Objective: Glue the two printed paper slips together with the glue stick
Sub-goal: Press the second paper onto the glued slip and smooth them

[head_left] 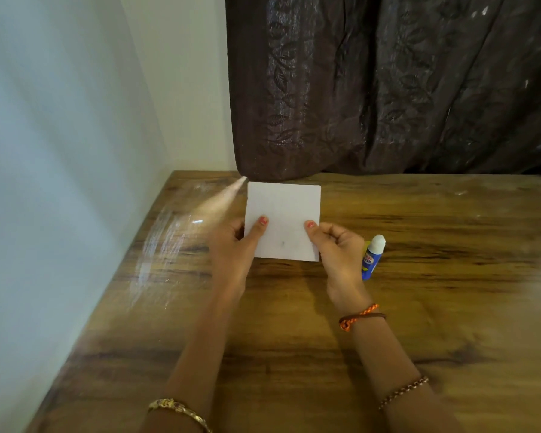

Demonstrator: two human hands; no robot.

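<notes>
A white square paper slip (283, 210) is held up over the wooden table (294, 323), blank side toward me. My left hand (235, 245) pinches its lower left part with the thumb on top. My right hand (338, 245) pinches its lower right part the same way. Whether one slip or two lie together I cannot tell; no print shows. A blue glue stick (373, 256) with a white cap lies on the table just right of my right hand, partly hidden behind it.
A dark brown curtain (388, 89) hangs at the table's far edge, right behind the paper. A pale wall (60, 151) runs along the table's left side. Bare wood spreads to the right and toward me.
</notes>
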